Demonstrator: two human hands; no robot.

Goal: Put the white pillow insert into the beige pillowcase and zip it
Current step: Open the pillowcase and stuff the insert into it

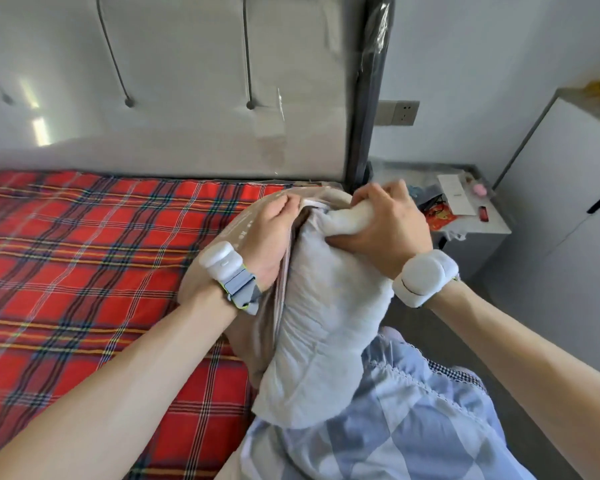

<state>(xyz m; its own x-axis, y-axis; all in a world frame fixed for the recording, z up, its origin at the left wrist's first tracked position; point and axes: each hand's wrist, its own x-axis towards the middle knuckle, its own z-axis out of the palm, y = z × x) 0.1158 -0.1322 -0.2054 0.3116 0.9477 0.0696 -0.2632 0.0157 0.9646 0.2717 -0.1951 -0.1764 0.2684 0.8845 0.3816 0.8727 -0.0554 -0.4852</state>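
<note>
Hands both occupied, close together at the pillowcase mouth. Left hand [271, 233] grips the opening edge of the beige pillowcase [248, 348]; right hand [385, 223] clutches a bunched upper corner of the white pillow insert [326, 323]. Insert stands against the case (near side exposed), at the edge of the red plaid bed [101, 254]. Depth of insertion cannot be told.

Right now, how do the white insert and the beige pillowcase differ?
The white insert is puffy; the beige pillowcase hangs slack. The right hand squeezes the insert's top corner; the left hand grips the pillowcase's edge. Most of the insert shows outside the pillowcase. Both are held beside the bed.
</note>
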